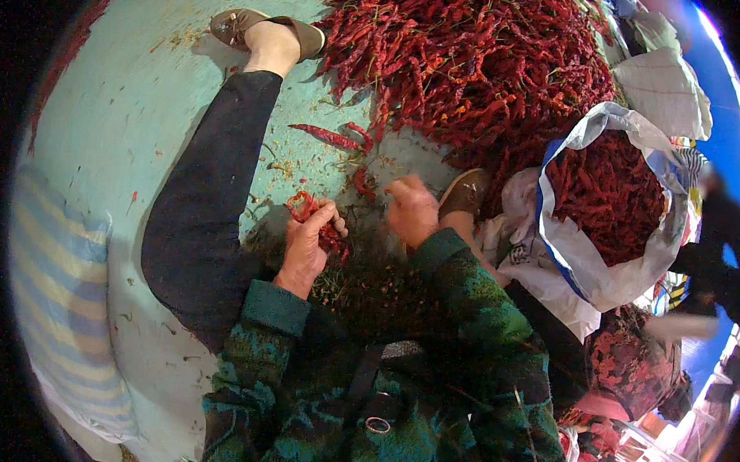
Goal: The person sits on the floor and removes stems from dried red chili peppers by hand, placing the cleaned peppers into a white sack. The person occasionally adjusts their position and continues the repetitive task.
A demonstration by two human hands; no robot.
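Observation:
My left hand (303, 253) is closed around a small bunch of dried red chillies (302, 205), their ends poking out above and below the fingers. To its right, my right hand (412, 211) is raised with the fingers curled. It is blurred by motion, and whether something is pinched in it cannot be made out. Between and below the hands lies a dark pile of chilli stems (368, 280). Just beyond them, a few loose chillies (327, 135) rest on the pale green floor (136, 100). A large heap of dried red chillies (473, 69) spreads at the top.
An open white woven sack (573, 262) filled with chillies stands at my right. A striped stuffed sack (68, 306) lies at the left. My outstretched legs flank the stems, one shoe (233, 27) against the heap. Another person (721, 243) is at the far right, near more sacks (662, 88).

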